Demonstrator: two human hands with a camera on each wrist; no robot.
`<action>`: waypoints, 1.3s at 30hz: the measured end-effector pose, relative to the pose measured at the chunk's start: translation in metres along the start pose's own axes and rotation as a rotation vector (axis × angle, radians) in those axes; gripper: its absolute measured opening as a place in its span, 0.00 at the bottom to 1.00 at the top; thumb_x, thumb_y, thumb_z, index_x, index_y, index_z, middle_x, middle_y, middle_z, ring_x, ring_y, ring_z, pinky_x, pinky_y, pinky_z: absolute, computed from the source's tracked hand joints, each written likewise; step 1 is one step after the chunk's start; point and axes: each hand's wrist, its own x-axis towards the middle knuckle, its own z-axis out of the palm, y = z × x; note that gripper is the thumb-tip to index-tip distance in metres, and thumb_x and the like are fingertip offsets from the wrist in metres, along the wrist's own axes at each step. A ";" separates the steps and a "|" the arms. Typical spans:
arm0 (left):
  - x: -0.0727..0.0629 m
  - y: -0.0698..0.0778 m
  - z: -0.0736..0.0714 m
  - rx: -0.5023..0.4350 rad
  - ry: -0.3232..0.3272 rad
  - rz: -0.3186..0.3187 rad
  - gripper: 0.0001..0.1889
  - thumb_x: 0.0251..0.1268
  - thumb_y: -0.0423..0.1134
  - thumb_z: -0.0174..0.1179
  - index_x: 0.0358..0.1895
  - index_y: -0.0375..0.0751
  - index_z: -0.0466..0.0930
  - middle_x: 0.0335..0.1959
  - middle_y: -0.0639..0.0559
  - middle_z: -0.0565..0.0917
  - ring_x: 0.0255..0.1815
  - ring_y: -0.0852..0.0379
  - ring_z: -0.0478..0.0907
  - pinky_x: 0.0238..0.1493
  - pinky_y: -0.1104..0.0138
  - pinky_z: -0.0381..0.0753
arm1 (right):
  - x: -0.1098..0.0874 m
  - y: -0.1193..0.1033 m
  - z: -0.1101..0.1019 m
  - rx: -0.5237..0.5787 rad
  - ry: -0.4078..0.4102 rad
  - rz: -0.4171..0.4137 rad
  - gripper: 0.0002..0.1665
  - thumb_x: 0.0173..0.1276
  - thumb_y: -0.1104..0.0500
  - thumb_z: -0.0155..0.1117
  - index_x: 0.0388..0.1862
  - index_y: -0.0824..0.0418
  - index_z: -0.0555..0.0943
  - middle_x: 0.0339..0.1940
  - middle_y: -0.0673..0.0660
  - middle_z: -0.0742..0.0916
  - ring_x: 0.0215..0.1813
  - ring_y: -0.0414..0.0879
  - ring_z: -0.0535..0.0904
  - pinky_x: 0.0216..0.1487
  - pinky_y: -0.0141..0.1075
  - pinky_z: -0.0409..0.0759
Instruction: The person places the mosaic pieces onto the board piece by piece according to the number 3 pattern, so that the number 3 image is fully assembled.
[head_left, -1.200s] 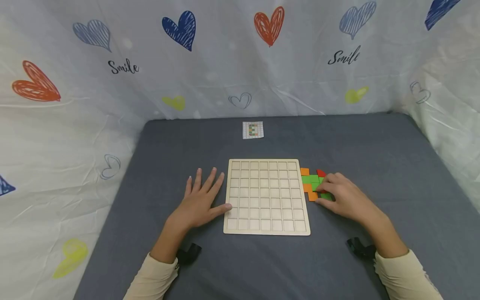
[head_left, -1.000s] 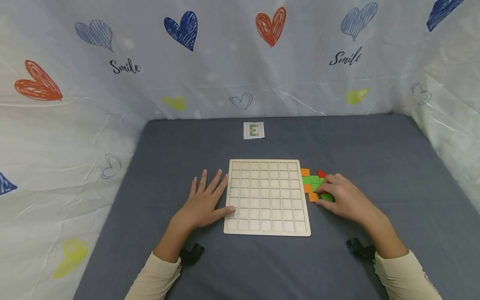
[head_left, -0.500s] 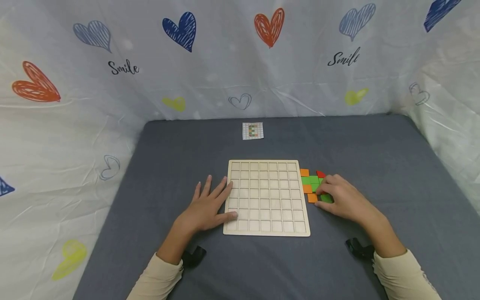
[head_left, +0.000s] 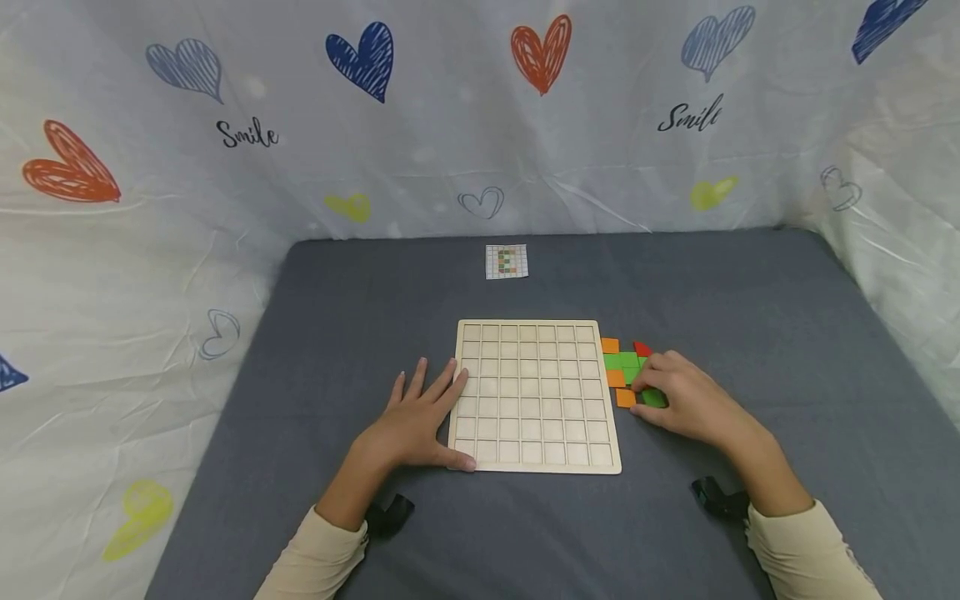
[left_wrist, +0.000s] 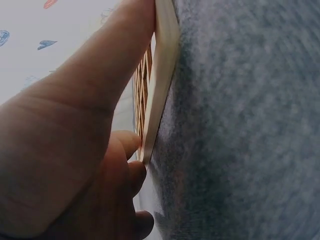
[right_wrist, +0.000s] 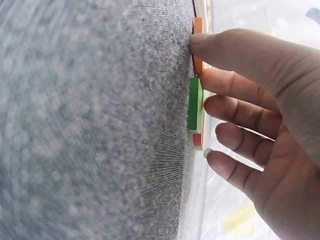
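A pale wooden grid board (head_left: 530, 392) lies flat on the table. My left hand (head_left: 408, 425) rests at its left side, fingers spread, with the thumb over the lower left corner and fingertips on the left rim. In the left wrist view, the thumb (left_wrist: 100, 65) lies along the board's edge (left_wrist: 161, 85). At the board's right side, my right hand (head_left: 690, 396) pinches a small orange square tile (head_left: 626, 398) between thumb and index finger. The right wrist view shows the thumb against this orange tile (right_wrist: 198, 60), beside a green tile (right_wrist: 194, 107); the other fingers are loosely bent.
More tiles lie between board and right hand: orange (head_left: 611, 344), green (head_left: 628, 360) and a red one (head_left: 642, 348), partly covered by the fingers. A small card with a coloured grid pattern (head_left: 507, 262) lies behind the board. A white curtain with hearts (head_left: 420, 150) hangs behind the table.
My left hand has slid right and nearer onto the board's edge, its thumb down to the lower corner. The lower orange tile has shifted slightly toward me, opening a small gap from the orange tile above.
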 end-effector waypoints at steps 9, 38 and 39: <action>0.000 -0.001 0.001 -0.010 -0.002 0.013 0.68 0.41 0.76 0.69 0.83 0.50 0.42 0.83 0.51 0.38 0.80 0.38 0.26 0.73 0.37 0.29 | 0.002 0.000 -0.003 0.026 0.003 -0.005 0.11 0.52 0.61 0.81 0.34 0.54 0.86 0.36 0.45 0.81 0.42 0.45 0.71 0.41 0.43 0.74; -0.001 0.000 0.002 -0.019 -0.010 0.000 0.68 0.43 0.75 0.69 0.83 0.50 0.40 0.83 0.52 0.37 0.80 0.38 0.26 0.73 0.38 0.28 | 0.050 -0.003 0.010 0.115 -0.043 -0.025 0.12 0.59 0.58 0.78 0.40 0.58 0.86 0.37 0.48 0.81 0.42 0.45 0.71 0.43 0.43 0.73; -0.001 -0.001 0.002 -0.022 -0.006 0.003 0.68 0.43 0.75 0.70 0.83 0.50 0.41 0.83 0.51 0.38 0.80 0.38 0.26 0.72 0.37 0.29 | 0.052 -0.003 0.010 0.121 -0.049 -0.026 0.12 0.60 0.58 0.78 0.41 0.58 0.86 0.37 0.48 0.81 0.42 0.46 0.71 0.43 0.43 0.73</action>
